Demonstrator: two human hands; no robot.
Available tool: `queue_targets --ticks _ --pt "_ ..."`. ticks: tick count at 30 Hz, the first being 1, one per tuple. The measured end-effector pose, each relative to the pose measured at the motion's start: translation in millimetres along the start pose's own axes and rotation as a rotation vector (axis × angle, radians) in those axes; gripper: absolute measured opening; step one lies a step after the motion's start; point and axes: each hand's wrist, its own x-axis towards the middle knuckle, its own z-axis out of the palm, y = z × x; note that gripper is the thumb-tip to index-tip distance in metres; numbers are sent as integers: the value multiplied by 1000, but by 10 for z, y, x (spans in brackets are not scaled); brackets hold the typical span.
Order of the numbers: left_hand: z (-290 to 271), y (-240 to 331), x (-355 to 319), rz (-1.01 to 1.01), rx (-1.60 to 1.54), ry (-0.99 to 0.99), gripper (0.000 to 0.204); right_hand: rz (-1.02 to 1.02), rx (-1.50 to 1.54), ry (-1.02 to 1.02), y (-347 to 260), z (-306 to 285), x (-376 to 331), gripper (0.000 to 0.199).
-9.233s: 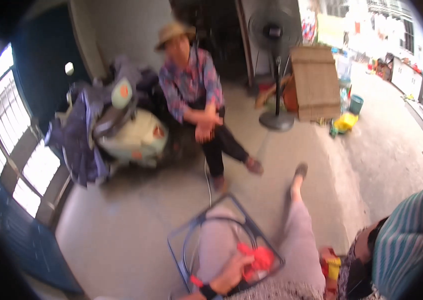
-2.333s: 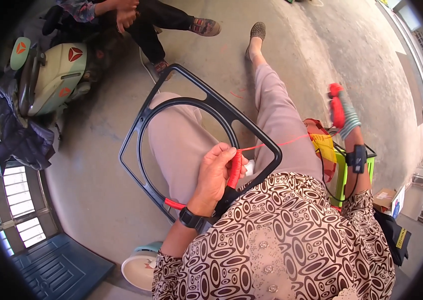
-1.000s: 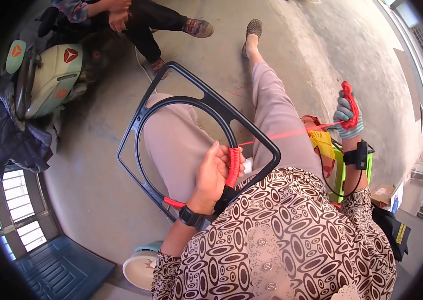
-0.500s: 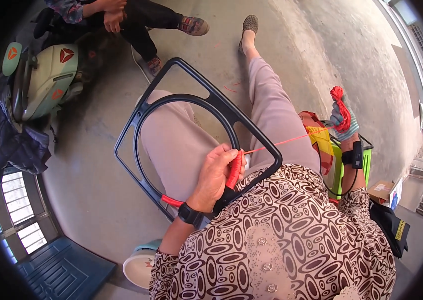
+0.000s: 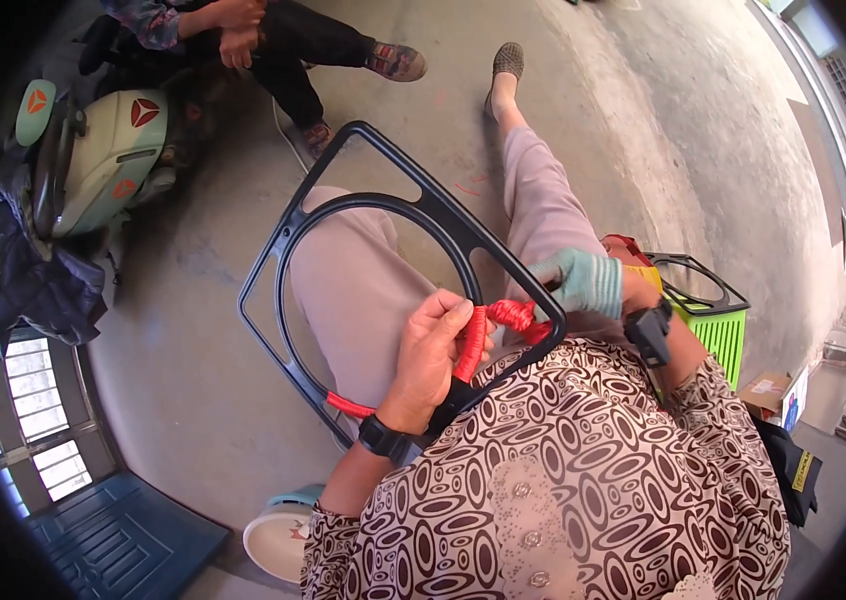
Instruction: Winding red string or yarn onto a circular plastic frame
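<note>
Across my lap lies a black square frame (image 5: 403, 165) with a round ring inside it. Red cord (image 5: 473, 345) is wound tightly round the ring's near right part, and another red wrap (image 5: 350, 404) shows further left. My bare left hand (image 5: 425, 355) is closed on the wound ring, thumb on top at the end of the winding. In a striped grey-green glove, my right hand (image 5: 583, 283) is at the frame's right corner, its fingertips partly hidden. It is closed at a bundle of red cord (image 5: 513, 315), which lies in the gap between ring and outer edge.
A green basket (image 5: 718, 340) with another black frame (image 5: 708, 275) on its top stands at my right. A pale green scooter (image 5: 108, 160) and a seated person (image 5: 293, 50) are at the far left. A white basin (image 5: 273, 540) sits by my left elbow.
My right hand has come in from the far right to the frame's corner, bringing the cord bundle to the ring. The stretched cord no longer shows. My left hand keeps its hold.
</note>
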Motion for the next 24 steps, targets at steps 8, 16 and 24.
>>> queue_targets --ticks 8,16,24 --pt "26 -41 -7 95 28 91 22 -16 631 85 -205 327 424 38" --pt "-76 -62 9 18 1 55 42 44 1249 161 431 444 970 27" --pt "-39 -5 46 -86 -100 -58 27 -532 1499 700 961 -666 45 22"
